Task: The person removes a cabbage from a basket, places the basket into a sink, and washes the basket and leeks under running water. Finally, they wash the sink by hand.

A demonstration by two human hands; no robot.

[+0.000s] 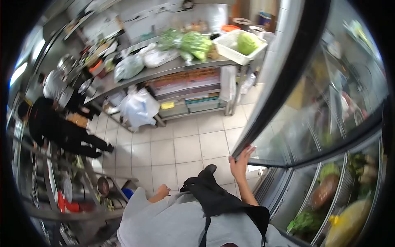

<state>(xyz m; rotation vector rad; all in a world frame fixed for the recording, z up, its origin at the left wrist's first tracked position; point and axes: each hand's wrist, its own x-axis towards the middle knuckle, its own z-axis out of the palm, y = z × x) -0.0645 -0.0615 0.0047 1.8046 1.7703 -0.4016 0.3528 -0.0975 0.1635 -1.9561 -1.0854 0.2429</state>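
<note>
Door (325,103) of the fridge (295,202), glass in a black frame, stands swung out on the person's right, its lower corner above the tiled floor (187,149). The right hand (241,161) is clamped on the frame's edge near that corner, fingers spread against one side and thumb at the other. The left hand (161,192), well apart from it, hangs near the body with fingers curled; whether it holds anything, I cannot tell. Behind the door's lower edge, racks carry leafy greens (305,222), a brownish item (326,190) too blurred to name, and a yellow bag (349,224). Across the floor, a steel table (164,73) bears filled plastic bags (129,67), bagged greens (196,44) and, at its right end, a white crate (231,52) with a cabbage (247,43) in it. Two other people, one in black (57,127) and one in a light top (57,87), are at the far left.
</note>
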